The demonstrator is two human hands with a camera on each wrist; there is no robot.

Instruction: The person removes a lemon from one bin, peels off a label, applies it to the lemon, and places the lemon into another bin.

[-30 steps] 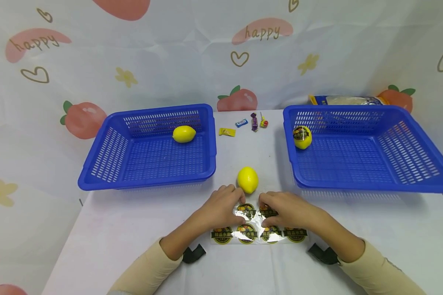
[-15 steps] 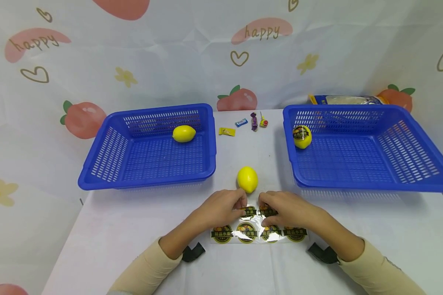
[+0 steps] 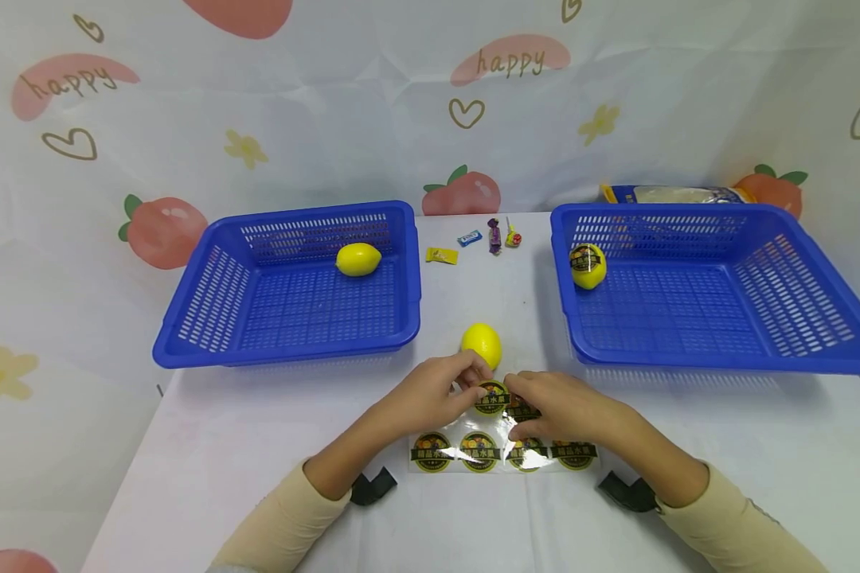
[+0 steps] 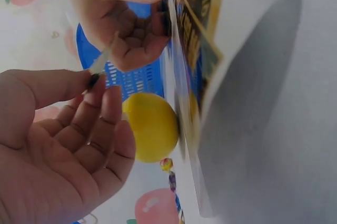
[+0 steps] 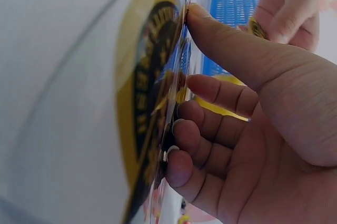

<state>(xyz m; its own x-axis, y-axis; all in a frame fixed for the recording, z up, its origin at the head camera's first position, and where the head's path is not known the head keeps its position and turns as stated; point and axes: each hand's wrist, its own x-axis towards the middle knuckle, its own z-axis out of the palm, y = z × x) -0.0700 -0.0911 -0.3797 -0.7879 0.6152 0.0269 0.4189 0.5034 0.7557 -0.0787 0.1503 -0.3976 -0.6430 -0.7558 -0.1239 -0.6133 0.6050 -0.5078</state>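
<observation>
My left hand (image 3: 430, 398) pinches a round black-and-gold fruit sticker (image 3: 492, 398) between thumb and forefinger, raised off the clear sticker sheet (image 3: 479, 452). In the left wrist view the sticker (image 4: 101, 61) is seen nearly edge-on at the fingertips. My right hand (image 3: 566, 410) rests on the sheet's right part, thumb and fingertips pressing it to the table, as the right wrist view shows with the fingers (image 5: 202, 129) at its surface. Just beyond the hands lies a yellow lemon (image 3: 482, 344), its near end partly behind the left fingers.
A blue basket (image 3: 287, 350) with one plain lemon (image 3: 358, 259) stands at left. The right blue basket (image 3: 724, 362) holds a lemon bearing a sticker (image 3: 588, 267). Several wrapped candies (image 3: 442, 255) lie between them at the back. A blue-and-yellow packet (image 3: 677, 194) lies behind the right basket.
My left hand has lifted a sticker from the sheet's upper row and moved slightly right and away, now overlapping the lemon. The right hand stays in place.
</observation>
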